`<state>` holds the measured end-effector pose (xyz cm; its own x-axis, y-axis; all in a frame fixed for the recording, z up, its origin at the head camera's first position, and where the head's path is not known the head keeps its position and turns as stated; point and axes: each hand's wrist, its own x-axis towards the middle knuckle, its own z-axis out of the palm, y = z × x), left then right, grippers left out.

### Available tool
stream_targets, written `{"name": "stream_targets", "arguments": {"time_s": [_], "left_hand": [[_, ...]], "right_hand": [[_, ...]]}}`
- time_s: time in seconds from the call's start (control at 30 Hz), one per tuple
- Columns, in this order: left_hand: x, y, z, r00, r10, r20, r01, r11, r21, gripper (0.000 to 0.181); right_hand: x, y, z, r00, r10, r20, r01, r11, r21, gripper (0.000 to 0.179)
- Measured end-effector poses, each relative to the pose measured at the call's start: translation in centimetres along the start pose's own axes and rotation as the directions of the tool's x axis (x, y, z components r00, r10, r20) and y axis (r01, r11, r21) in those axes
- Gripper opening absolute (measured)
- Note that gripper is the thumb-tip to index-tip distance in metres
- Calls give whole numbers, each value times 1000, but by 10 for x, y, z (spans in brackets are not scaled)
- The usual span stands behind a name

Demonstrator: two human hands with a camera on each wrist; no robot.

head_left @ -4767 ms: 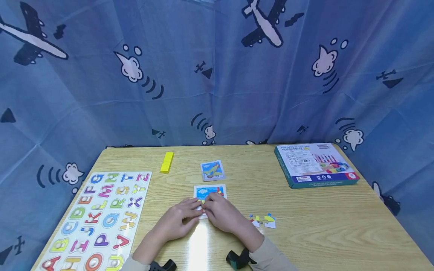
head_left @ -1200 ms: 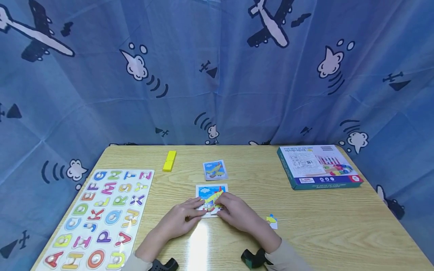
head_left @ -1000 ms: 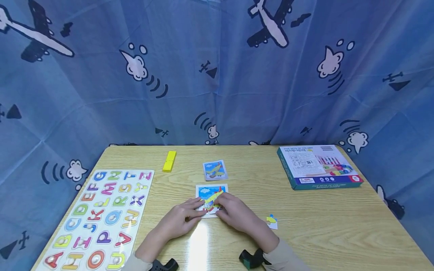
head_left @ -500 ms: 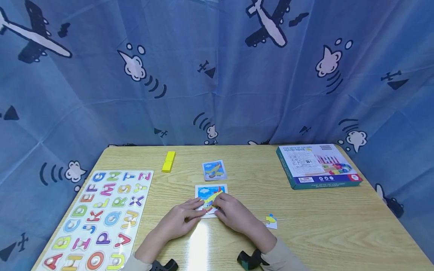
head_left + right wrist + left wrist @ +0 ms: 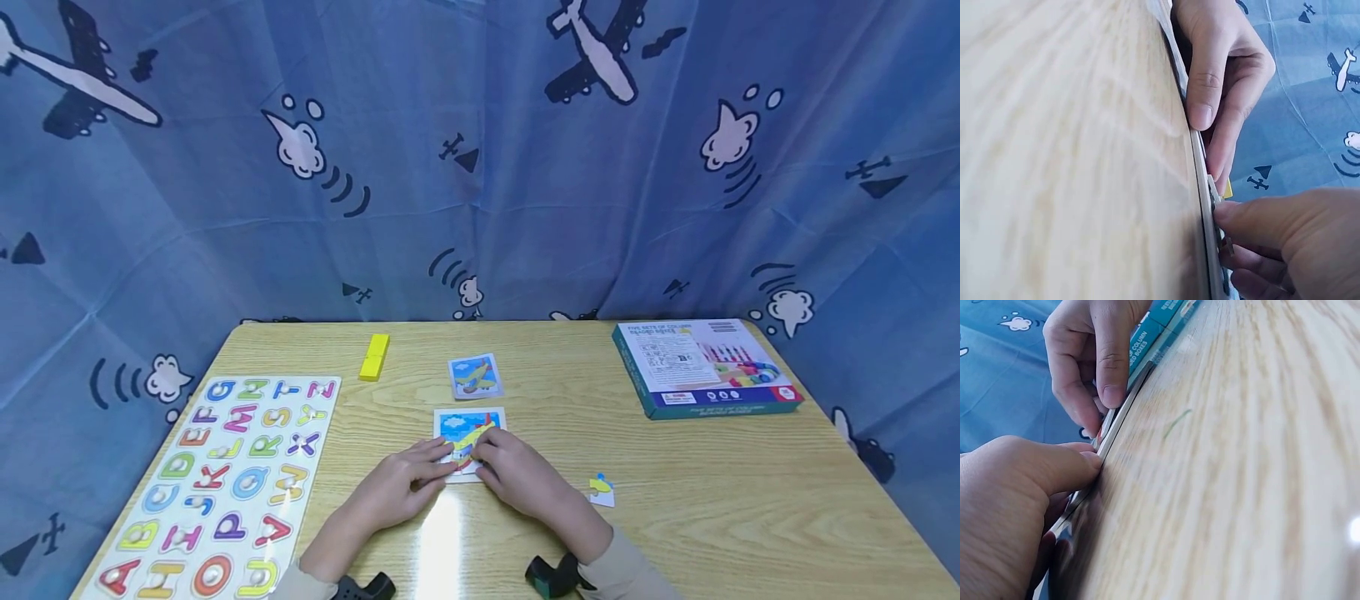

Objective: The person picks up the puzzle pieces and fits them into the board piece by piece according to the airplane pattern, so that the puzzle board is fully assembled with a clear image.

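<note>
A small jigsaw puzzle (image 5: 453,423) of a yellow plane on a blue sky lies in its white-edged tray mid-table. My left hand (image 5: 397,485) rests on the tray's left side with its fingers stretched over the picture and the thumb at the near edge. My right hand (image 5: 521,475) works at the puzzle's right half. Between its thumb and fingers it pinches a small puzzle piece (image 5: 1230,245), seen edge-on in the right wrist view and mostly hidden in the head view. One loose puzzle piece (image 5: 602,492), yellow, blue and white, lies to the right.
A matching plane picture card (image 5: 476,377) lies behind the puzzle. Two yellow blocks (image 5: 375,357) sit back left. An alphabet peg board (image 5: 247,462) covers the left side. A flat boxed toy (image 5: 705,367) stands back right, before a blue curtain (image 5: 480,167).
Earlier, more loose pieces lay at the right; one stays there now. More of the plane shows filled in. Over the last second my right hand shifts slightly at the puzzle; my left stays put.
</note>
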<state>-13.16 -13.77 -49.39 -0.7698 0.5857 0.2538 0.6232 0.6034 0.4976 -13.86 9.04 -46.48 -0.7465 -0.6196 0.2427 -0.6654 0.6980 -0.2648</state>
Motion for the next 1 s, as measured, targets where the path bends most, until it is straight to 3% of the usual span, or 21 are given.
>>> {"name": "stream_targets", "arguments": {"time_s": [0.27,0.77,1.0], "left_hand": [[1,1,-1,1000,-7,20,7,1000,5,29],[0,0,-1,1000,-13,7,13,1000,-22,28],[1,0,0,1000,14,-10,-14,1000,0,28]], "right_hand": [[0,-3,-1,1000,-5,-4,5,999,-42,12],[0,-1,0,1000,-15,1,15,1000,-13,11],[-1,0,2,1000,-3,9,3,1000,4,13]]}}
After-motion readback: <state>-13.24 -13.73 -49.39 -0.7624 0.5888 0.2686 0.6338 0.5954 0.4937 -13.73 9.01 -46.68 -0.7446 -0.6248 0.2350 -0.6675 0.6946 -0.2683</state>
